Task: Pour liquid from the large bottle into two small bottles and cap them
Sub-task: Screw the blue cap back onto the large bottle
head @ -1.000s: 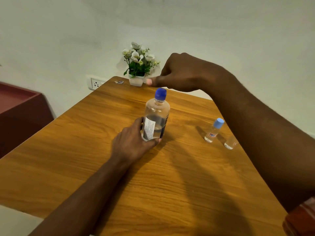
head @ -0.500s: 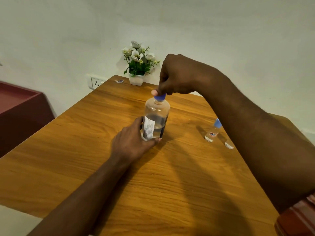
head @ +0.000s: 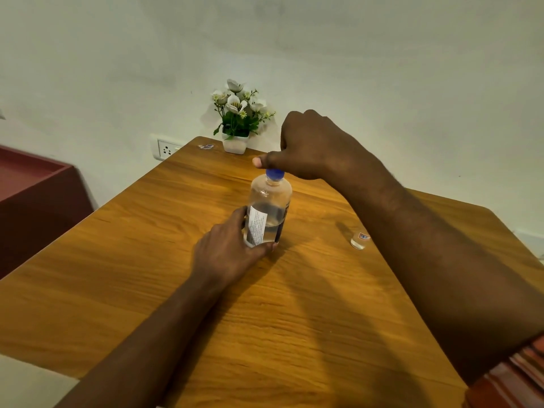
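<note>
The large clear bottle (head: 269,210) stands upright in the middle of the wooden table (head: 147,260), roughly a third full of clear liquid, with a white label. My left hand (head: 229,250) grips its lower body. Its blue cap (head: 275,173) is held from above by the fingers of my right hand (head: 312,145). To the right, only the base of one small bottle (head: 359,240) shows beside my right forearm, which hides its top and the second small bottle.
A white pot of artificial flowers (head: 237,122) stands at the table's far edge, with a small wrapper (head: 205,146) beside it. A wall socket (head: 165,149) is behind the table. A dark red cabinet (head: 38,189) stands to the left.
My right hand came down from above the bottle onto the blue cap and closed on it. My right forearm now covers more of the small bottles. The left hand has stayed put.
</note>
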The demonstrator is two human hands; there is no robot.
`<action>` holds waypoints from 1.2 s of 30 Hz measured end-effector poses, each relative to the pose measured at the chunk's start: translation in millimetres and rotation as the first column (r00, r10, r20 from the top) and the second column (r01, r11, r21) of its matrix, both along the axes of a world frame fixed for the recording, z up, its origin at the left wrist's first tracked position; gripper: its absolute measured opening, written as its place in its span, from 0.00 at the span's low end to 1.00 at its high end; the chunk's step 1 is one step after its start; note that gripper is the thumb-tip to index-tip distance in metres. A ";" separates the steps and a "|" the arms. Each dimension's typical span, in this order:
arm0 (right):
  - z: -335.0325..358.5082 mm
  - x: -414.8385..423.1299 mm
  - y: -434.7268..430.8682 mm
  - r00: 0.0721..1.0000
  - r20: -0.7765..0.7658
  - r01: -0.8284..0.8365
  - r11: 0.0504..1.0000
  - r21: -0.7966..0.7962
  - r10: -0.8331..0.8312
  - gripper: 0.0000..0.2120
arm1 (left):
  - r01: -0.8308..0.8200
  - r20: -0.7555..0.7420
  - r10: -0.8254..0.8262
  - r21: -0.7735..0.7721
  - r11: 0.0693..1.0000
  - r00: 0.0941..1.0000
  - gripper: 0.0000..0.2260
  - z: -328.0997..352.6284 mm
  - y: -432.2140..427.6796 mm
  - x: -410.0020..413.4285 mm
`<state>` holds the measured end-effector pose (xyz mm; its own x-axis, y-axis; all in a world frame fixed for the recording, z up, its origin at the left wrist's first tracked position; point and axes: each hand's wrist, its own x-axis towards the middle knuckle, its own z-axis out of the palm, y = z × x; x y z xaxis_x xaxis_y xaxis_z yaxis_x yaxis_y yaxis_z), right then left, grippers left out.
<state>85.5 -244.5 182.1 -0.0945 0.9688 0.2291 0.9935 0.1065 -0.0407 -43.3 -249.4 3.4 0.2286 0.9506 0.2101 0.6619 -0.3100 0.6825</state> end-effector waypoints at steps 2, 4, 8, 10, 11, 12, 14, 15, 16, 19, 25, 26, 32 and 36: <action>-2.5 1.2 -2.0 0.998 -0.060 0.034 0.999 -0.014 -0.035 0.28 | 0.002 -0.009 -0.002 -0.002 1.000 1.000 0.39 1.4 -0.4 0.0; -4.0 1.3 -5.3 0.991 -0.122 0.061 0.998 0.007 -0.060 0.29 | 0.005 -0.007 -0.005 -0.003 1.000 1.000 0.39 2.0 -1.2 -0.4; -6.5 4.8 -11.8 0.957 -0.265 0.139 0.988 0.066 -0.117 0.31 | -0.003 0.001 0.003 0.022 1.000 1.000 0.39 1.7 -2.7 -1.1; -13.0 9.7 -15.0 0.918 -0.382 0.158 0.982 0.104 -0.107 0.33 | -0.005 0.004 0.005 0.014 1.000 1.000 0.40 1.8 -2.8 -0.9; -16.9 12.5 -17.6 0.889 -0.449 0.163 0.979 0.123 -0.091 0.34 | 0.001 0.007 -0.001 0.006 1.000 1.000 0.40 1.8 -2.8 -0.7; -22.3 14.6 -20.1 0.861 -0.504 0.165 0.976 0.142 -0.072 0.33 | 0.006 0.014 -0.006 0.002 1.000 1.000 0.40 2.3 -3.3 -0.6; -33.7 17.5 -26.3 0.823 -0.567 0.135 0.975 0.178 -0.010 0.23 | 0.009 0.027 -0.009 0.013 1.000 1.000 0.40 2.8 -4.2 -0.7; -38.7 18.0 -29.6 0.814 -0.580 0.099 0.979 0.179 0.023 0.17 | 0.008 0.030 -0.009 0.020 1.000 0.999 0.40 2.8 -4.5 -0.7; -43.6 18.7 -32.3 0.807 -0.587 0.049 0.984 0.172 0.062 0.16 | 0.007 0.030 -0.008 0.027 1.000 1.000 0.40 2.6 -4.7 -0.8; -57.2 19.3 -35.3 0.805 -0.574 -0.056 0.983 0.172 0.147 0.17 | 0.004 0.029 -0.005 0.038 0.999 1.000 0.40 2.0 -4.5 -1.0; -59.0 16.8 -36.5 0.779 -0.607 -0.024 0.975 0.222 0.157 0.16 | 0.001 0.022 -0.002 0.028 1.000 1.000 0.41 0.7 -4.3 -1.4; -57.1 16.5 -36.3 0.780 -0.609 -0.011 0.976 0.219 0.146 0.16 | -0.002 0.022 0.001 0.028 1.000 1.000 0.41 0.6 -4.2 -1.5; -44.9 11.2 -32.0 0.817 -0.573 0.052 0.981 0.187 0.066 0.15 | -0.003 0.023 0.002 0.026 1.000 1.000 0.41 -0.5 -3.1 -1.4; -45.3 10.7 -31.2 0.817 -0.575 0.092 0.978 0.188 0.034 0.16 | -0.001 0.022 0.000 0.035 0.999 1.000 0.40 0.4 -3.5 -0.5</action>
